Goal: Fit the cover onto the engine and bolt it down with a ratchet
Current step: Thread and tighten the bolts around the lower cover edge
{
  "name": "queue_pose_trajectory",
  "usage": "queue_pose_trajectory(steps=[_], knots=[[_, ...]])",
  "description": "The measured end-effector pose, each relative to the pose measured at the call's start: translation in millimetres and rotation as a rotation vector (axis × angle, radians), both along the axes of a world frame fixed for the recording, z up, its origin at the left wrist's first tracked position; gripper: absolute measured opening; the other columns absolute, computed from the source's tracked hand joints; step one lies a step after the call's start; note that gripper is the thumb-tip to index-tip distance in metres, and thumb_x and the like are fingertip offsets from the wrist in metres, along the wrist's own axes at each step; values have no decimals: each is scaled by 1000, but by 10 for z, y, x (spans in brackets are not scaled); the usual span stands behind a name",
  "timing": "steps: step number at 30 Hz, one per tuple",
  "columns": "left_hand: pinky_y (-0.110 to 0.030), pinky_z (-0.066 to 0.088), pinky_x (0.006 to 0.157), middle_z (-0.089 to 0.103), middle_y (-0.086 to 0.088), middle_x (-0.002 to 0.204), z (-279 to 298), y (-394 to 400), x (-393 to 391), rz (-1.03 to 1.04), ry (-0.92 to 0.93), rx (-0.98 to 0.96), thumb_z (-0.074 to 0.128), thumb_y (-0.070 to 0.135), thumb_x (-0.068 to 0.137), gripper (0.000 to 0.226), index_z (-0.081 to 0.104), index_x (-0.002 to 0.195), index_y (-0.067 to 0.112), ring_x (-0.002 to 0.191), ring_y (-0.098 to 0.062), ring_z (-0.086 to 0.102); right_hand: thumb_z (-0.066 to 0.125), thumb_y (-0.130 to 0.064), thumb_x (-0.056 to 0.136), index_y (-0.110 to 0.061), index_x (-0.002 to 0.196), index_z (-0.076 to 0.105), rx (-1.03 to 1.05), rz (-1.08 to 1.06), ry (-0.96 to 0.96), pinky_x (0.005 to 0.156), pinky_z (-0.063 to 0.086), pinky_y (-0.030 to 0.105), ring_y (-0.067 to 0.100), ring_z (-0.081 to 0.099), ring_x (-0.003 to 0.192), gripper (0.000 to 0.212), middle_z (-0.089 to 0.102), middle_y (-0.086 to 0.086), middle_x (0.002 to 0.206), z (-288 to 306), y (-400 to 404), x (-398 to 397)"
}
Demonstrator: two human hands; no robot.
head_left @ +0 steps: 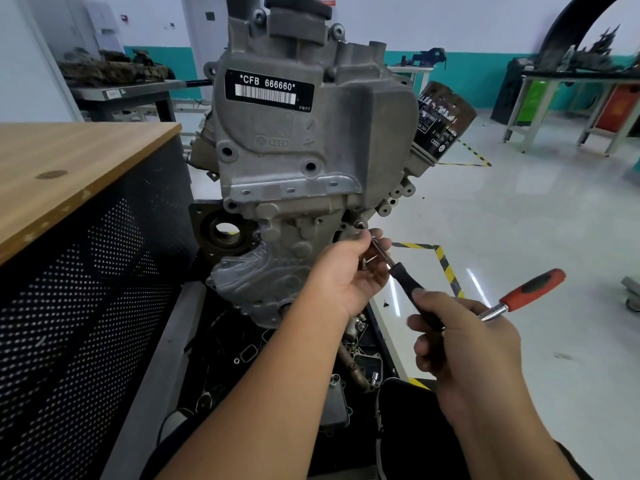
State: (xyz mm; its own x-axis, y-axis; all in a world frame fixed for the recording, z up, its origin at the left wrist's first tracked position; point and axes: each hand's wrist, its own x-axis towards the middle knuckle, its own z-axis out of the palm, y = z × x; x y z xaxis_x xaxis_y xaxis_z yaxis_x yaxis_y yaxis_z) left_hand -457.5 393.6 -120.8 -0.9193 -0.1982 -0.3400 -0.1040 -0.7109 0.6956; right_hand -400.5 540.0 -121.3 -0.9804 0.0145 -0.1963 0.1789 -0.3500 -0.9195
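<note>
The grey engine (pixel 311 133) stands upright with its cast cover (pixel 277 271) lying against the lower front. My left hand (pixel 346 271) holds a small bolt (pixel 363 263) in its curled palm, and its fingertips pinch the metal shaft (pixel 381 251) of a driver just below a bolt hole (pixel 360 224) on the engine's right edge. My right hand (pixel 464 348) grips the driver's black handle (pixel 407 282). It also holds a ratchet, whose red and black handle (pixel 533 289) sticks out to the right.
A wood-topped bench (pixel 69 168) with a perforated black side stands close on the left. A black oil filter (pixel 446 123) juts from the engine's right side. Loose engine parts (pixel 353 362) lie in the black tray below. Beyond are a glossy floor with hazard tape (pixel 446 265) and work tables (pixel 571 98).
</note>
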Motion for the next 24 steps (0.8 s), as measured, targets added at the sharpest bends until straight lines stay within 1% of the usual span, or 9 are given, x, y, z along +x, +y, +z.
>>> queue_pose_trajectory(steps=[3, 5, 7, 9, 11, 13, 17, 20, 24], knots=[[-17, 44, 41, 70, -7, 72, -17, 14, -33, 25, -8, 22, 61, 20, 101, 16, 67, 91, 9, 44, -8, 54, 77, -14, 82, 8, 111, 60, -29, 21, -33, 36, 36, 25, 21, 47, 35, 40, 67, 18, 62, 4, 4, -20], [-16, 41, 39, 67, -6, 70, -29, 29, -57, 41, -3, 39, 59, 19, 102, 17, 65, 91, 8, 42, -6, 48, 81, -4, 77, 5, 108, 58, -13, 23, 14, 38, 39, 26, 20, 48, 37, 39, 64, 12, 58, -2, 5, -25], [-15, 39, 39, 67, -4, 63, -42, 46, -80, 61, 10, 41, 57, 19, 103, 19, 63, 90, 7, 40, -5, 46, 82, 8, 69, -4, 101, 56, 10, -1, 76, 38, 40, 26, 20, 50, 38, 44, 59, 6, 57, -2, 7, -15], [-15, 37, 38, 65, -3, 59, -49, 59, -92, 78, 28, 37, 58, 19, 102, 20, 62, 87, 8, 40, -4, 45, 83, 13, 65, -9, 97, 54, 56, -46, 124, 38, 42, 28, 23, 54, 38, 48, 58, 11, 65, -2, 11, -5], [-15, 35, 38, 65, -2, 62, -57, 60, -93, 80, 35, 24, 62, 20, 100, 20, 61, 83, 10, 40, -4, 44, 85, 8, 66, -8, 99, 56, 82, -84, 129, 38, 45, 29, 27, 59, 39, 47, 62, 16, 66, 4, 20, -2], [-14, 34, 39, 65, -2, 65, -61, 45, -92, 72, 34, 39, 66, 23, 98, 21, 62, 82, 11, 41, -4, 44, 86, 0, 70, -3, 104, 57, 44, -78, 103, 38, 45, 28, 28, 60, 40, 45, 65, 12, 60, 11, 32, 0], [-14, 33, 37, 70, -6, 67, -55, -8, -113, 72, 56, 155, 55, 21, 104, 24, 64, 86, 7, 41, -4, 44, 84, -6, 76, 9, 109, 58, -33, 8, 40, 37, 43, 28, 25, 58, 41, 45, 68, 12, 64, 1, 48, 0], [-13, 33, 36, 70, -8, 67, -67, -30, -147, 94, 70, 186, 53, 16, 104, 26, 64, 84, 6, 40, -2, 44, 85, -2, 73, 0, 107, 56, -9, 3, 55, 38, 43, 28, 25, 56, 40, 45, 65, 11, 63, -8, 35, -3], [-12, 34, 36, 69, -10, 64, -67, -26, -187, 120, 78, 182, 53, 12, 103, 23, 63, 83, 6, 38, -1, 43, 88, 7, 63, -13, 99, 52, 113, -61, 129, 39, 46, 27, 21, 58, 40, 55, 60, 16, 77, -22, -3, 34]])
